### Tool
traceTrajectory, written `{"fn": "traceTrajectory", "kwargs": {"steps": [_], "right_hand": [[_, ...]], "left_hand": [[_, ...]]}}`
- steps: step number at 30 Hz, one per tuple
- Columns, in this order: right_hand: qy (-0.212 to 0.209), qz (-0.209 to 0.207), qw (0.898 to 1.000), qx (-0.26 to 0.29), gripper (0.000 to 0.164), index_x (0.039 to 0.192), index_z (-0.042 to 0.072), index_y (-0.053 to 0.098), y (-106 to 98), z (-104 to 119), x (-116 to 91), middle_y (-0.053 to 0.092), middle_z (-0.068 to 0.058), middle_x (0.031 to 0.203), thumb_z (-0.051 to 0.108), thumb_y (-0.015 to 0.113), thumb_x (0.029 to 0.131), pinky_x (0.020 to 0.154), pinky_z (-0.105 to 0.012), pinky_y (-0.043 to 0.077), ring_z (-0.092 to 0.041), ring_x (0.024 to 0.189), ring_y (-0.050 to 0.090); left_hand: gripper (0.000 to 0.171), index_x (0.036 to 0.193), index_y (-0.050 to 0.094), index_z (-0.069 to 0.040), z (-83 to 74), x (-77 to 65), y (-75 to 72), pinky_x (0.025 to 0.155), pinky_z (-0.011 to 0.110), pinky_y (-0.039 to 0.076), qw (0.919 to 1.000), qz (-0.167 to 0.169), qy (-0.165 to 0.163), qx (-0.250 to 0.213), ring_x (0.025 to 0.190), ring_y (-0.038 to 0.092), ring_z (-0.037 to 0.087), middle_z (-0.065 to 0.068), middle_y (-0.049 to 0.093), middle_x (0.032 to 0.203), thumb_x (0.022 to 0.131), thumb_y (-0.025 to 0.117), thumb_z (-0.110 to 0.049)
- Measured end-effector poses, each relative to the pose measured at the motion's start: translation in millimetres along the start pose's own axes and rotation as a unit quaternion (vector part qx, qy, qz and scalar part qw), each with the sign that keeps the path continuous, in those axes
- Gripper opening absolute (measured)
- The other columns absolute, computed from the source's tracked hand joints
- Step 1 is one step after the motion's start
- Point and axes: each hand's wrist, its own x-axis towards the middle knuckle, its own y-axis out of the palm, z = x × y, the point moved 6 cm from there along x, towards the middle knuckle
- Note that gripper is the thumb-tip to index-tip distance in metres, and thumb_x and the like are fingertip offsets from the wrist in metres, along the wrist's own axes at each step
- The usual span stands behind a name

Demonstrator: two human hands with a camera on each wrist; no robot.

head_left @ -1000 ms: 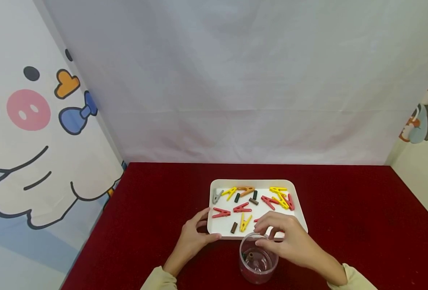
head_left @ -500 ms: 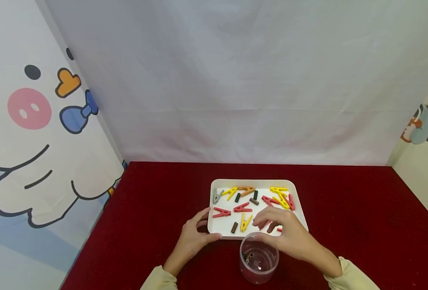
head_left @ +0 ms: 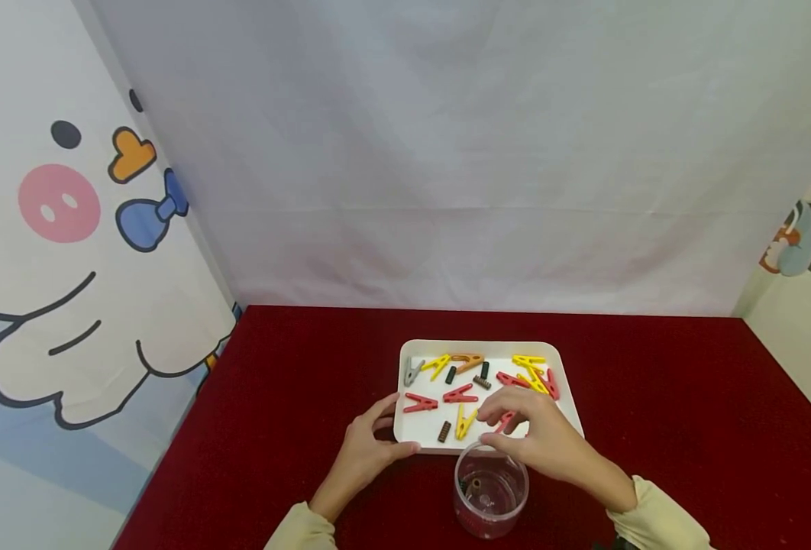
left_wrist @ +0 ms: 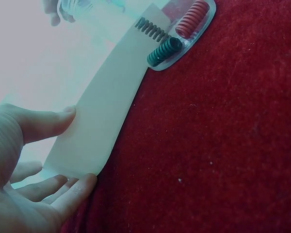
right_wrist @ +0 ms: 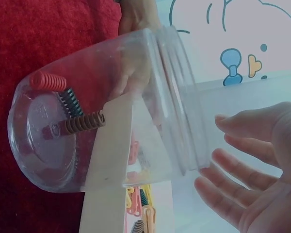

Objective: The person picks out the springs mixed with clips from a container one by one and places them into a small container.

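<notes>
My left hand grips the near left corner of a white tray, thumb on the front wall and fingers at the side. In front of the tray stands a clear plastic jar without a lid. Inside it the right wrist view shows a red spring, a green spring and a brown spring. My right hand hovers by the jar's far rim and over the tray's front edge, fingers loosely bent, nothing between them. A red clip lies partly hidden beneath it.
Several plastic clips lie spread in the tray, among them a yellow clip, a grey clip and an orange clip. Loose springs, such as a brown spring, lie between them. A dark red cloth covers the table.
My right hand has drawn slightly up and away from the jar's mouth towards the tray, uncovering more of the red clip. Left hand, tray and jar have stayed put.
</notes>
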Motion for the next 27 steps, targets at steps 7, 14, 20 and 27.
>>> {"fn": "traceTrajectory", "kwargs": {"steps": [7,14,20,27], "right_hand": [[0.020,0.014,1.000,-0.005,0.017,0.090,0.015,0.068,2,-11,7,0.066,-0.001,0.089,0.009,0.078,0.077,0.061,-0.030,0.053,-0.018,0.077,0.064],[0.013,0.018,1.000,-0.011,0.020,0.091,0.013,0.068,3,-20,14,0.067,-0.005,0.087,0.004,0.077,0.075,0.060,-0.028,0.053,-0.019,0.075,0.064],[0.031,0.036,0.999,-0.011,0.021,0.093,0.013,0.069,7,-28,20,0.066,0.003,0.088,0.007,0.078,0.075,0.062,-0.029,0.053,-0.020,0.076,0.064],[0.069,0.063,0.995,-0.020,0.019,0.092,0.012,0.069,13,-40,26,0.067,-0.002,0.088,0.007,0.078,0.075,0.061,-0.029,0.053,-0.019,0.077,0.063]], "left_hand": [[0.083,0.138,0.047,-0.005,0.4,0.3,-0.1,0.077,0.035,0.052,1.0000,-0.002,-0.004,0.003,0.107,0.056,0.033,0.018,0.055,0.125,0.066,0.087,-0.015],[0.082,0.138,0.047,-0.005,-0.6,0.3,-0.8,0.076,0.034,0.052,1.0000,-0.001,-0.006,-0.002,0.107,0.056,0.033,0.018,0.055,0.125,0.066,0.087,-0.014],[0.082,0.138,0.048,-0.006,0.8,0.4,-0.7,0.076,0.034,0.052,0.9999,-0.002,-0.013,-0.002,0.108,0.056,0.033,0.017,0.055,0.126,0.066,0.087,-0.014],[0.082,0.138,0.048,-0.007,1.4,0.2,-0.4,0.076,0.035,0.053,0.9999,-0.001,-0.015,-0.002,0.108,0.056,0.032,0.017,0.055,0.125,0.066,0.087,-0.015]]}}
